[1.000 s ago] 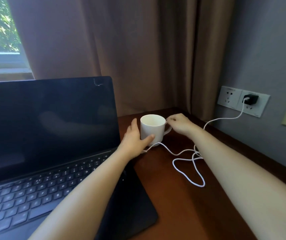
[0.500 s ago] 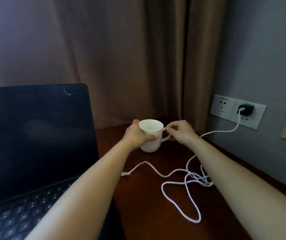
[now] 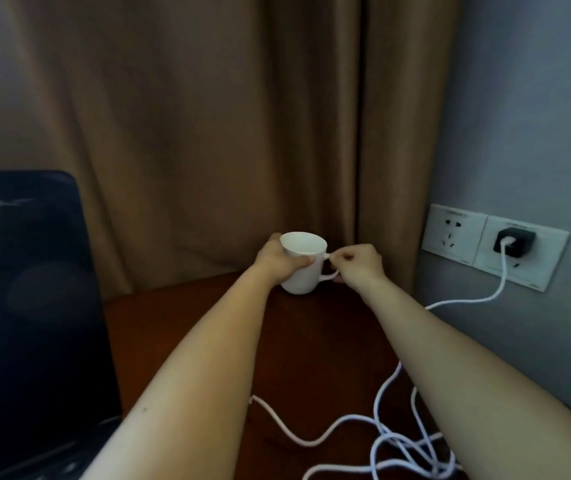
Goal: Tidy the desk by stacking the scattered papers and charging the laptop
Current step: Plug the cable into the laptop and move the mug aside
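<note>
- Far left: open laptop (image 3: 27, 306), screen dark, standing on wooden desk (image 3: 311, 348).
- Centre: left hand (image 3: 277, 263) wrapping fingers and thumb round body of white mug (image 3: 303, 271). Mug being held upright at desk's back, near brown curtain (image 3: 207, 133); base contact with desk unclear.
- Right hand (image 3: 360, 268) pinching mug handle, fingers curled.
- Lower right: white charging cable (image 3: 502, 268) lying in loose loops on desk. Near end passing behind left forearm, far end running up into black charger (image 3: 516, 241).
- Charger sitting plugged into wall socket (image 3: 453, 233).

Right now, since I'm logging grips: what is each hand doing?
Left hand: grips the white mug by its side.
Right hand: pinches the mug's handle.
</note>
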Available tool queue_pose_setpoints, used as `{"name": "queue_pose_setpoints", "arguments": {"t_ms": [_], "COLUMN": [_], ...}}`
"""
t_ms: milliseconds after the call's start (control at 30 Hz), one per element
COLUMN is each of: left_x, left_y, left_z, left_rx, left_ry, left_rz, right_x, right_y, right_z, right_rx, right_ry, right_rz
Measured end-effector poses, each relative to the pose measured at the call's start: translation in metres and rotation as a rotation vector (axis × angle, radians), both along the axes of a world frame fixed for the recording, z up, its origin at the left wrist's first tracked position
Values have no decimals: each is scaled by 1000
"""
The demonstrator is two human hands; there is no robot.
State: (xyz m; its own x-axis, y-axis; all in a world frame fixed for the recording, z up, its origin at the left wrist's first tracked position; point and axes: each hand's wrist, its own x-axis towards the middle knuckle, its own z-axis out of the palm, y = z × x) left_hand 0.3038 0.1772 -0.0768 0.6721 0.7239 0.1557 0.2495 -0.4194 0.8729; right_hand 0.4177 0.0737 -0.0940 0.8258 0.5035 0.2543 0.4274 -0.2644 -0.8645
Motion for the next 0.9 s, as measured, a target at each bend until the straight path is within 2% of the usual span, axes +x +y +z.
{"name": "queue_pose_setpoints", "arguments": {"t_ms": [333, 667, 767, 900], "left_x": [17, 24, 16, -15], "left_y": [-6, -1, -11, -18], "left_z": [1, -12, -13, -5], "left_rx": [46, 49, 61, 209], "left_ry": [120, 73, 143, 273], "left_rz": [129, 152, 118, 73], "right_x": [8, 18, 7, -19], "right_y": [16, 21, 15, -5], "right_z": [12, 3, 6, 16], "right_rx": [-64, -108, -74, -113], "right_ry": [21, -30, -73, -189], "right_rz": [-19, -31, -91, -101]}}
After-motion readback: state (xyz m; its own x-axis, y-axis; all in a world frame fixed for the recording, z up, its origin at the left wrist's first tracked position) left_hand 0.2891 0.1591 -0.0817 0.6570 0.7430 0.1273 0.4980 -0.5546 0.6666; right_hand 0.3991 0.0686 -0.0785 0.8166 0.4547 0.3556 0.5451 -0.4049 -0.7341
